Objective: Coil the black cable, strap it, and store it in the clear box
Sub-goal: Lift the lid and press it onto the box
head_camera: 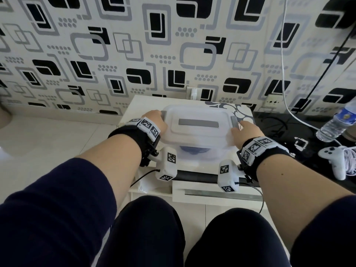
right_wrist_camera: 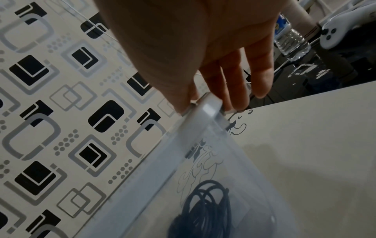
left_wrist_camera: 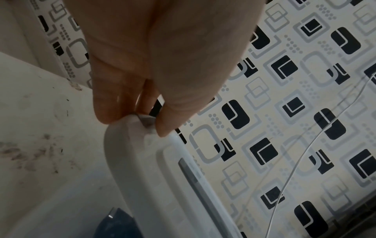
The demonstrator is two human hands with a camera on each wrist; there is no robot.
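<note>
The clear box [head_camera: 204,151] stands on a white cabinet top, under its translucent lid [head_camera: 198,124] with a grey centre strip. The coiled black cable [head_camera: 194,150] lies inside and shows through the wall; it is plainer in the right wrist view as the black cable [right_wrist_camera: 205,209]. My left hand [head_camera: 156,120] pinches the grey latch at the lid's left end, thumb and fingers closed on the latch [left_wrist_camera: 146,122]. My right hand [head_camera: 244,130] pinches the right end of the lid [right_wrist_camera: 209,109], thumb on top and fingers under the latch.
The white cabinet top [head_camera: 146,105] stands against a patterned wall with a socket [head_camera: 193,92]. To the right, a black surface [head_camera: 279,128] bears a water bottle [head_camera: 339,122] and a white game controller [head_camera: 333,158]. A white cord [head_camera: 283,54] hangs down the wall.
</note>
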